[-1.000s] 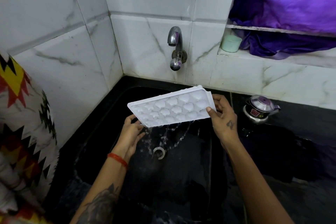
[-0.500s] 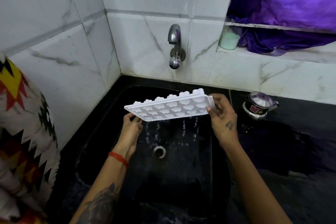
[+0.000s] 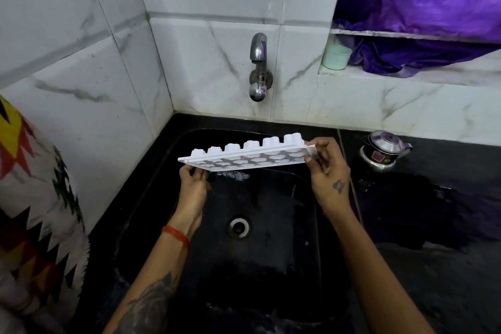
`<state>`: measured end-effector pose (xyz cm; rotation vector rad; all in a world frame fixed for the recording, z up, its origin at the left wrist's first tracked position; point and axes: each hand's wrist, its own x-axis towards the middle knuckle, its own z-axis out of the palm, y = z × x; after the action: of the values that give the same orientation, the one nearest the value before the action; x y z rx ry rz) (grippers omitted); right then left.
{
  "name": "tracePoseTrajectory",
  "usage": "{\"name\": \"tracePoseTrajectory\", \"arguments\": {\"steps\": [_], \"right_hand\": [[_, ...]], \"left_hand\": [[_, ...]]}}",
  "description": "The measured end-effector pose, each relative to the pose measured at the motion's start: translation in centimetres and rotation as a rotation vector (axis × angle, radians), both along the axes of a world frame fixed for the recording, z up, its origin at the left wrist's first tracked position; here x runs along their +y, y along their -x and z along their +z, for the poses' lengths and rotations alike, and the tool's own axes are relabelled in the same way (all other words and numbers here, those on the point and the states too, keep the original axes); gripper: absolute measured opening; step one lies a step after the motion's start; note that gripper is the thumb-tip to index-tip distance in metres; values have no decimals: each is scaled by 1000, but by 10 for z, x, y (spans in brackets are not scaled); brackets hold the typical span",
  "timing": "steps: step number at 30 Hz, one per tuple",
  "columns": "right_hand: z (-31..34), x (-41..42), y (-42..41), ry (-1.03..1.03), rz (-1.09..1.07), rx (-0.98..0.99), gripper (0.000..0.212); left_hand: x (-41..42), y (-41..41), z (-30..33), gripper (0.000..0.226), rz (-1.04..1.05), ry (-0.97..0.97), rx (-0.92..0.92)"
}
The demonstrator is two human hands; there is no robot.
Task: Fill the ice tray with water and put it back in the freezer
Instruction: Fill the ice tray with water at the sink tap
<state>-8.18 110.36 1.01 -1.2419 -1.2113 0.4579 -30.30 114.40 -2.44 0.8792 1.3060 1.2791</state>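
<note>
Hands: both hold the white ice tray (image 3: 245,156) by its short ends, above the black sink (image 3: 311,266).
Left hand (image 3: 193,184): fingers curled up under the tray's left end, thumb and fingertips pinching its rim; a red thread band (image 3: 176,234) circles the wrist and a dark tattoo shows on the forearm.
Right hand (image 3: 329,171): thumb and fingers pinch the tab at the tray's right end; a small tattoo marks the back of the hand.
Ice tray: turned almost upside down, so the rounded bottoms of its cells stick up along the far edge and the open faces of the cells point down and toward the camera; it is held in the air, level with the back part of the sink and touching nothing but the hands.
Sink: set into the back left corner of the black tabletop (image 3: 433,266), wet inside, with a round metal drain (image 3: 239,227) near its middle.
Tap (image 3: 259,68): fixed to the marble-tiled wall, above and behind the tray; no stream shows from it.
Tabletop, right of the sink: a small steel kettle (image 3: 383,150) stands near the back edge, just beside the right hand.
Wall ledge: a pale green cup (image 3: 336,56) stands beside purple cloth (image 3: 423,8).
Left edge of view: patterned fabric (image 3: 29,198) in yellow, red, black and white.
</note>
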Motion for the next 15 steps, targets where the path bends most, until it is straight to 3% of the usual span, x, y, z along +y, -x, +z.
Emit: {"name": "tracePoseTrajectory", "arguments": {"steps": [3, 15], "right_hand": [[-3, 1, 1, -13, 3, 0, 48], [-4, 1, -4, -43, 46, 30, 46]], "left_hand": [[0, -2, 2, 44, 12, -40, -27], [-1, -12, -1, 73, 58, -125, 28]]}}
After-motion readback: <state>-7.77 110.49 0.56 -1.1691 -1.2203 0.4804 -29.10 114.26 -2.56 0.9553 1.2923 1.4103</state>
